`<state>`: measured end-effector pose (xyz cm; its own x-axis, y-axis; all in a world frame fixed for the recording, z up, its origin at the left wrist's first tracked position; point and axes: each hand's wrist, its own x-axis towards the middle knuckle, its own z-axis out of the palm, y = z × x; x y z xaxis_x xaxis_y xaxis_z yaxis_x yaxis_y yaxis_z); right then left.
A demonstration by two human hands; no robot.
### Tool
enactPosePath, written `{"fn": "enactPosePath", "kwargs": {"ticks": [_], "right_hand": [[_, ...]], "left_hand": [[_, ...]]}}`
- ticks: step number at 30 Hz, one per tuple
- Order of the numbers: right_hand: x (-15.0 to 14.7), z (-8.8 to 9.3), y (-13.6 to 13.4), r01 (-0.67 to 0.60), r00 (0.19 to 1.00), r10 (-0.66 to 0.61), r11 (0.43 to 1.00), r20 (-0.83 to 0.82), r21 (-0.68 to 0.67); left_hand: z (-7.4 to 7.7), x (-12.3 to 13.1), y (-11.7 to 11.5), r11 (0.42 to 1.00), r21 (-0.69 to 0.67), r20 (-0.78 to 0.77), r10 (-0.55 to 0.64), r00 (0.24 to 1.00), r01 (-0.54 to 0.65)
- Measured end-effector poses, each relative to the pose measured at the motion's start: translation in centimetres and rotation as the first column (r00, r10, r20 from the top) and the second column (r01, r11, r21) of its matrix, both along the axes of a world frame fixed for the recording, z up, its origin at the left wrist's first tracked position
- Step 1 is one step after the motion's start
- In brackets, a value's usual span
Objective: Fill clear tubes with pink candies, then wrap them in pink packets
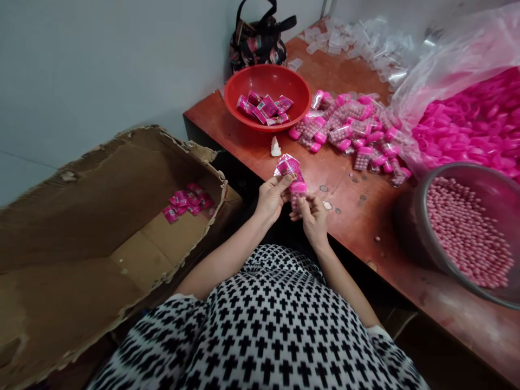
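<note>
My left hand (pixel 271 199) is closed, its thumb pressed on several pink printed wrappers (pixel 290 165) that fan out above its fingers. My right hand (pixel 314 218) pinches a small clear candy box (pixel 298 194) filled with pink beads and topped by a bright pink cap. The box's capped end meets the wrappers at my left fingertips. Whether it sits inside one of them I cannot tell. Both hands are at the table's near edge. A small white lump (pixel 275 147) lies just beyond the wrappers.
A red bowl (pixel 298 86) with pink packets stands behind a heap of filled boxes (pixel 353 124). At right are a grey basin (pixel 424 216) of pink beads and a plastic bag of pink caps (pixel 467 119). Wrapped packets (pixel 189 200) lie inside a cardboard box (pixel 60 216) at left.
</note>
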<state>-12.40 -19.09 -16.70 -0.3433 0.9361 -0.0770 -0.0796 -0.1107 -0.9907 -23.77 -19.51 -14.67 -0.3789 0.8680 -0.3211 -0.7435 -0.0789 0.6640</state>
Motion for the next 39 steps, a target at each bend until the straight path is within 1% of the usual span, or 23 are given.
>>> {"fn": "enactPosePath", "kwargs": {"ticks": [3,5,9,11,14,16,17,19,21,22,25,26,27,28,30,31,32,33,35,37,39], "right_hand": [[0.2,-0.4,-0.1,0.018,0.999,-0.021,0.996,0.031,0.085],[0.4,-0.7,-0.2,0.025,0.997,-0.035,0.989,0.066,0.144],[0.6,-1.2,-0.2,0.042,0.991,-0.066,0.978,0.118,0.202],[0.6,-1.1,0.0,0.040,0.995,-0.054,0.986,0.084,0.160],[0.5,-0.8,0.3,-0.017,0.999,0.017,1.000,-0.039,-0.009],[0.5,-0.7,0.5,-0.052,0.995,0.044,0.995,-0.093,-0.081],[0.5,-0.6,0.5,-0.042,0.995,0.035,0.996,-0.089,-0.078],[0.6,-0.7,0.5,0.023,0.999,-0.024,1.000,-0.036,-0.007],[0.7,-0.7,0.6,0.080,0.997,-0.080,0.995,0.001,0.053],[0.7,-0.8,0.6,0.083,0.997,-0.083,0.996,-0.009,0.040],[0.7,-0.8,0.8,0.025,0.992,-0.038,0.993,-0.118,-0.116],[0.7,-0.8,0.8,0.006,0.990,-0.028,0.989,-0.140,-0.150],[0.7,-0.8,0.8,0.001,0.991,-0.022,0.989,-0.135,-0.150],[0.8,-0.8,0.8,0.011,0.994,-0.023,0.993,-0.105,-0.115],[0.8,-0.7,0.6,0.051,0.999,-0.051,0.999,-0.006,0.018],[0.8,-0.7,0.5,0.067,0.997,-0.070,0.995,0.035,0.080],[0.8,-0.7,0.4,0.076,0.995,-0.082,0.991,0.055,0.112],[0.8,-0.7,0.4,0.075,0.996,-0.081,0.992,0.048,0.105],[0.7,-0.7,0.5,0.061,0.997,-0.062,0.998,-0.036,-0.004],[0.5,-0.8,0.6,0.049,0.985,-0.071,0.989,-0.155,-0.138],[0.5,-0.8,0.7,0.051,0.965,-0.104,0.975,-0.243,-0.215]], "left_hand": [[0.0,0.0,0.0,0.997,0.019,-0.053,-0.069,0.996,0.070],[0.0,0.1,0.1,0.996,0.013,-0.057,-0.091,0.994,0.092],[-0.3,0.2,0.2,0.990,-0.038,-0.049,-0.139,0.989,0.137],[-0.3,0.1,0.1,0.983,-0.078,-0.070,-0.173,0.982,0.168],[-0.2,-0.1,0.0,0.973,-0.118,-0.147,-0.215,0.965,0.199],[-0.1,-0.2,0.0,0.972,-0.129,-0.222,-0.220,0.950,0.195],[-0.1,-0.2,0.0,0.973,-0.130,-0.257,-0.219,0.941,0.191],[-0.1,0.0,0.0,0.974,-0.118,-0.296,-0.219,0.930,0.192],[-0.3,0.2,-0.1,0.974,-0.108,-0.288,-0.222,0.931,0.199],[-0.4,0.3,-0.2,0.973,-0.110,-0.271,-0.227,0.935,0.204],[-0.6,0.4,-0.4,0.962,-0.128,-0.210,-0.262,0.942,0.239],[-0.7,0.4,-0.4,0.960,-0.133,-0.192,-0.270,0.944,0.247],[-0.7,0.3,-0.4,0.960,-0.135,-0.175,-0.269,0.947,0.247],[-0.6,0.3,-0.4,0.962,-0.134,-0.159,-0.258,0.953,0.238],[-0.6,0.3,-0.2,0.971,-0.130,-0.129,-0.216,0.968,0.200],[-0.5,0.4,-0.2,0.976,-0.125,-0.118,-0.195,0.974,0.181],[-0.5,0.5,-0.2,0.978,-0.121,-0.112,-0.181,0.977,0.168],[-0.5,0.6,-0.2,0.979,-0.117,-0.114,-0.178,0.977,0.165],[-0.6,1.0,-0.4,0.975,-0.110,-0.124,-0.206,0.971,0.193],[-0.8,1.2,-0.8,0.961,-0.093,-0.122,-0.270,0.955,0.260],[-0.9,1.3,-1.1,0.945,-0.075,-0.104,-0.324,0.940,0.318]]}}
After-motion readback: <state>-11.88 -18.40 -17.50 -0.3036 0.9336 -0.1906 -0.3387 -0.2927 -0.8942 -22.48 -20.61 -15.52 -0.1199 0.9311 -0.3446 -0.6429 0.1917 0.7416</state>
